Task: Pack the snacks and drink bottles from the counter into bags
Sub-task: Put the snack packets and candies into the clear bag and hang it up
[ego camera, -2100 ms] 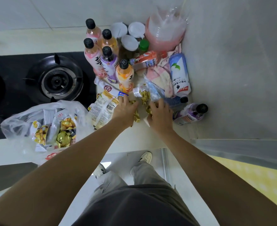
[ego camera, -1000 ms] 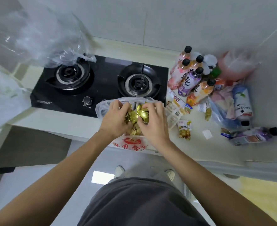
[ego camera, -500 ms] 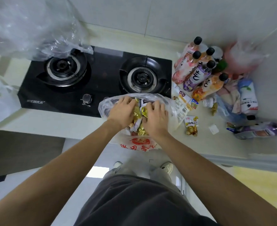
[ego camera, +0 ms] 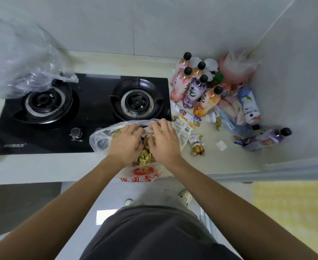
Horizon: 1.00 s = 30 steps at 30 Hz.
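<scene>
You've carried the gold snacks [ego camera: 144, 158] over; both hands, left [ego camera: 125, 146] & right [ego camera: 163, 142], now press them into the bag [ego camera: 100, 140], fingers loosely curled, grip unclear. Bottles [ego camera: 195, 91] wait far right.

A home kitchen — gas hob [ego camera: 83, 111], tiled wall [ego camera: 135, 25].

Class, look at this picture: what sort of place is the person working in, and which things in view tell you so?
Most likely a home kitchen. A black two-burner gas stove is set into a pale counter against a tiled wall, and drink bottles stand in the corner.
</scene>
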Each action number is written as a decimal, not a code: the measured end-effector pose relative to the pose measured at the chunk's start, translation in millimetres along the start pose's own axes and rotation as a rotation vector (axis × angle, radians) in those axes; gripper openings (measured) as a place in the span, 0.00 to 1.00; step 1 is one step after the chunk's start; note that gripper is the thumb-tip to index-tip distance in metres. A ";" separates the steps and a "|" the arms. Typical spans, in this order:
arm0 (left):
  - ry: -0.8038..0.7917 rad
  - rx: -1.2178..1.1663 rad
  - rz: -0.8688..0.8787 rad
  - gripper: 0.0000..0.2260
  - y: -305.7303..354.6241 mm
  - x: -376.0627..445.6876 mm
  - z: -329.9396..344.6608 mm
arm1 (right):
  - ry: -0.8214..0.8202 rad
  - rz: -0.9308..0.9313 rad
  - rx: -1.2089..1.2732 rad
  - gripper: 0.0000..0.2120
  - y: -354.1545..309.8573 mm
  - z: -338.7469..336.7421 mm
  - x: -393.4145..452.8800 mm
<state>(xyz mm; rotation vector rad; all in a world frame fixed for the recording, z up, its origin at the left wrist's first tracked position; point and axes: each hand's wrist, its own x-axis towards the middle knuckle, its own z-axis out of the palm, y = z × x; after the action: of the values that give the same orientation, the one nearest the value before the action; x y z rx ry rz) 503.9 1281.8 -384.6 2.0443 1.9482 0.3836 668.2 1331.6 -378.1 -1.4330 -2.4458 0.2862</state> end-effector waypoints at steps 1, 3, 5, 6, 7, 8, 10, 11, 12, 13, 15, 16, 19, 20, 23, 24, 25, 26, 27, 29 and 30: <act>0.001 -0.001 0.012 0.15 8.7 5.0 0.3 | 0.009 0.014 0.011 0.08 7.4 -5.9 0.4; 0.016 -0.003 0.047 0.15 28.7 17.3 1.4 | 0.042 0.021 0.025 0.08 26.1 -17.5 1.0; 0.040 -0.004 0.083 0.14 50.5 31.9 3.9 | 0.081 0.015 0.042 0.09 48.8 -28.1 0.6; 0.055 -0.006 0.099 0.14 61.7 39.8 5.8 | 0.093 0.019 0.052 0.09 61.2 -32.5 0.3; 0.069 -0.012 0.116 0.15 73.2 48.5 8.2 | 0.098 0.031 0.057 0.09 75.3 -36.1 -0.1; 0.078 -0.016 0.129 0.15 85.0 57.2 11.1 | 0.095 0.048 0.052 0.10 90.0 -38.6 -1.2; 0.082 -0.023 0.149 0.15 108.5 73.5 20.1 | 0.059 0.095 0.035 0.15 121.1 -40.3 -4.9; 0.071 -0.035 0.154 0.15 120.3 81.2 25.8 | 0.035 0.118 0.036 0.16 137.3 -39.4 -7.2; 0.052 -0.051 0.151 0.16 131.9 87.8 32.3 | 0.010 0.137 0.037 0.17 153.1 -37.4 -9.6; 0.025 -0.067 0.136 0.16 142.2 94.1 40.8 | -0.022 0.153 0.033 0.17 167.8 -34.4 -12.4; -0.043 -0.083 0.081 0.18 162.4 105.6 59.1 | -0.127 0.179 0.031 0.19 194.5 -25.6 -18.2; -0.076 -0.075 0.039 0.20 171.1 111.8 68.6 | -0.194 0.187 0.047 0.21 206.0 -20.7 -21.3; -0.173 -0.038 -0.148 0.24 181.9 132.4 98.5 | -0.384 0.156 0.126 0.22 232.1 -5.0 -29.7; -0.206 -0.023 -0.216 0.26 180.8 138.8 107.7 | -0.433 0.138 0.144 0.22 238.1 -0.2 -31.8; -0.263 0.018 -0.419 0.31 172.1 152.2 129.8 | -0.491 0.107 0.155 0.26 248.0 11.4 -37.1; -0.264 0.029 -0.473 0.31 169.9 154.8 134.8 | -0.473 0.087 0.136 0.27 250.1 14.6 -38.7; -0.264 0.048 -0.510 0.32 167.9 156.2 139.3 | -0.450 0.067 0.116 0.27 252.0 16.8 -40.2; -0.263 0.076 -0.527 0.35 167.1 156.4 142.2 | -0.429 0.051 0.098 0.28 253.8 18.2 -41.3; -0.258 0.106 -0.527 0.38 166.2 155.3 145.5 | -0.415 0.040 0.083 0.28 256.2 19.3 -41.7; -0.235 0.154 -0.509 0.44 165.5 151.2 152.0 | -0.403 0.039 0.064 0.28 261.1 19.2 -41.5; -0.222 0.172 -0.507 0.45 166.1 148.9 154.8 | -0.401 0.039 0.058 0.27 263.4 18.4 -41.4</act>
<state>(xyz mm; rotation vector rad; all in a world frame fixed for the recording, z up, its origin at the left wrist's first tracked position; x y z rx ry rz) 724.0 1419.3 -464.3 1.5146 2.3117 -0.1235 896.0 1422.7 -484.3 -1.5216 -2.6888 0.7092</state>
